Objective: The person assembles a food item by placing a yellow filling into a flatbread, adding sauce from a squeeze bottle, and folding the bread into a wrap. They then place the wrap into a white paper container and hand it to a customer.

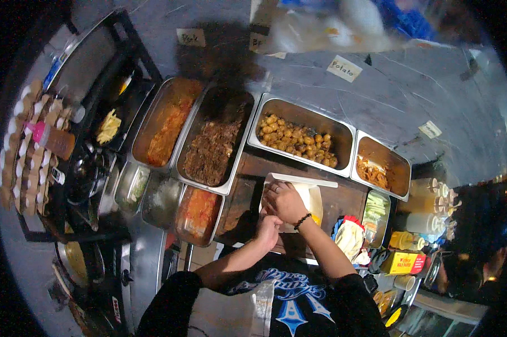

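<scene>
In front of me lies a sheet of white paper (312, 180) on a dark brown board (248, 168), with a pale, round-edged piece (308, 196) partly on it. Across its left part lies my right hand (286, 199), fingers bent and drawn together on the paper; a dark beaded bracelet (302, 221) circles that wrist. My left hand (269, 231) is closed in a pinch just below, touching or nearly touching the right fingers. What it pinches is hidden. Something yellow (316, 219) shows beside my right wrist.
Steel pans of small potatoes (295, 137), dark shredded meat (211, 151) and reddish food (166, 135) line the board's far and left sides. Right are a pan of cucumber slices (375, 209), sauce bottles (425, 222) and a yellow-red box (402, 263). Egg trays (32, 151) stand far left.
</scene>
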`<state>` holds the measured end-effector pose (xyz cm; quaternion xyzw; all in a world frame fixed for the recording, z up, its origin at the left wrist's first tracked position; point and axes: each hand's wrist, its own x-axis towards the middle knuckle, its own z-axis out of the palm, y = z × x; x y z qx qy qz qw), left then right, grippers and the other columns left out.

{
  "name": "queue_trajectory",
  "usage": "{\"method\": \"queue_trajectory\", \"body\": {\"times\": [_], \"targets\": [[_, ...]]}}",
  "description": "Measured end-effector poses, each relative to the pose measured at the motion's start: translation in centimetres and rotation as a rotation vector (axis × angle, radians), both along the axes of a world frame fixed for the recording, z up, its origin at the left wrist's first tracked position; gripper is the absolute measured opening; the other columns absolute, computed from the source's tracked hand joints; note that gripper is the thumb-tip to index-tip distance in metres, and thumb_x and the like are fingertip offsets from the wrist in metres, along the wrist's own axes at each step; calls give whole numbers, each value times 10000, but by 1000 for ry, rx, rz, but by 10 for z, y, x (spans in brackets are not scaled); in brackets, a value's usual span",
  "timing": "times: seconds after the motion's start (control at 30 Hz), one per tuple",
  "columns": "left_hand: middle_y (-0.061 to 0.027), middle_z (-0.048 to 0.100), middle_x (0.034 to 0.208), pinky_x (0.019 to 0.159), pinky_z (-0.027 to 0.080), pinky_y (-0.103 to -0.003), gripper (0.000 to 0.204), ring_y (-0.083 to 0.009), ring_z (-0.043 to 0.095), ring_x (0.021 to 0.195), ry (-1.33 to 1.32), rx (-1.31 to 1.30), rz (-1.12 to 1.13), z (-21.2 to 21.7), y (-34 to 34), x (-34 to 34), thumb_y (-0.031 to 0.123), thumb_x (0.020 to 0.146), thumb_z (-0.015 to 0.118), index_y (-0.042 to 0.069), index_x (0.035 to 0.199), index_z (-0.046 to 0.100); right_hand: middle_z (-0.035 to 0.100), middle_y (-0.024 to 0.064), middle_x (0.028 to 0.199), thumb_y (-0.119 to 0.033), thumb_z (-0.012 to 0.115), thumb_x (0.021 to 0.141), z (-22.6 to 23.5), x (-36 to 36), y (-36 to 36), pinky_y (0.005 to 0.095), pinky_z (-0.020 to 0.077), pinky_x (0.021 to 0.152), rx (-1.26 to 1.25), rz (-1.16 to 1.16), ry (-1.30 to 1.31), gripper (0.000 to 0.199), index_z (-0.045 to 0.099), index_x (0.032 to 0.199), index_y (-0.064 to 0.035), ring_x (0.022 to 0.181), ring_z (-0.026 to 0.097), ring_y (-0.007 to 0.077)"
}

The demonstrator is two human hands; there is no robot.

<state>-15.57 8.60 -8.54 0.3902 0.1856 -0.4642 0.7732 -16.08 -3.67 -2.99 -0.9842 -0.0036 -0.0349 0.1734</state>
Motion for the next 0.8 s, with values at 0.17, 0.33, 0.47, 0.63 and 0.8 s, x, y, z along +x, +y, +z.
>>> {"method": "queue_trajectory", "body": {"times": [0.17, 0.33, 0.47, 0.63, 0.8], "targets": [[-49, 545, 1097, 868, 437, -301, 393, -183, 522, 1067, -121, -88, -169, 9, 30, 2, -73, 680, 499, 75, 1043, 510, 632, 70, 1000, -219, 654, 742, -13, 9, 23, 403, 419, 897, -41, -220, 7, 198, 697, 884, -89, 975, 569, 265], [-86, 487, 1337, 1020, 372, -335, 548, -223, 451, 1261, -167, -110, -269, 43, 53, 9, -71, 767, 510, 48, 1300, 464, 664, 93, 1005, -180, 630, 764, -28, 13, 38, 427, 387, 943, -36, -377, -67, 226, 667, 956, -68, 1031, 580, 255], [-136, 353, 1480, 1102, 289, -335, 729, -250, 321, 1399, -211, -25, -303, 61, 60, 9, -66, 804, 522, 17, 1475, 251, 643, 124, 1051, -152, 601, 793, -22, 11, 39, 445, 375, 978, 33, -427, -60, 277, 632, 1052, -57, 1066, 570, 269], [-140, 348, 1481, 1095, 303, -364, 766, -258, 338, 1382, -452, -11, -450, 50, 69, 16, -57, 809, 555, 41, 1490, 216, 587, 123, 1161, -162, 626, 805, -24, -5, 44, 481, 350, 1006, 26, -477, -334, 317, 573, 1106, -75, 1111, 553, 288], [-158, 397, 1442, 1076, 343, -410, 675, -283, 428, 1311, -1104, 90, -634, 56, 76, 27, -12, 831, 595, 56, 1444, 321, 612, 144, 1100, -111, 681, 750, 12, -94, 41, 465, 436, 882, 104, -689, -448, 224, 632, 963, -58, 1033, 578, 340]]}}
